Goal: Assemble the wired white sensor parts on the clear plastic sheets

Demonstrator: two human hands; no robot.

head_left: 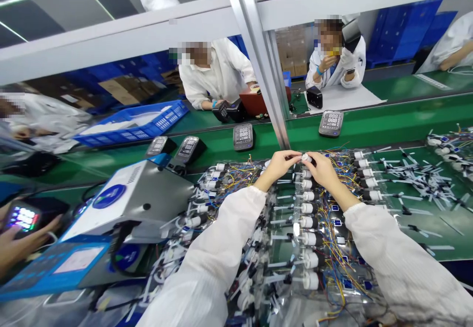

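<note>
My left hand (pixel 280 164) and my right hand (pixel 322 169) meet at the far end of a tray of wired parts (pixel 258 277). Both pinch one small white cylindrical part (pixel 306 157) between their fingertips. Below the hands, a column of similar white cylinders (pixel 307 223) runs toward me, each with thin coloured wires (pixel 332 248) attached. My white sleeves cover both forearms.
A grey and blue machine (pixel 121 204) stands left of the tray. Several black display units (pixel 243 136) lie on the green conveyor belt (pixel 388 120). Loose small parts (pixel 417 179) are scattered at right. A slanted metal post (pixel 258 56) rises ahead. Other people in white coats (pixel 218 76) work opposite; another person's hand (pixel 18 243) holds a lit device at left.
</note>
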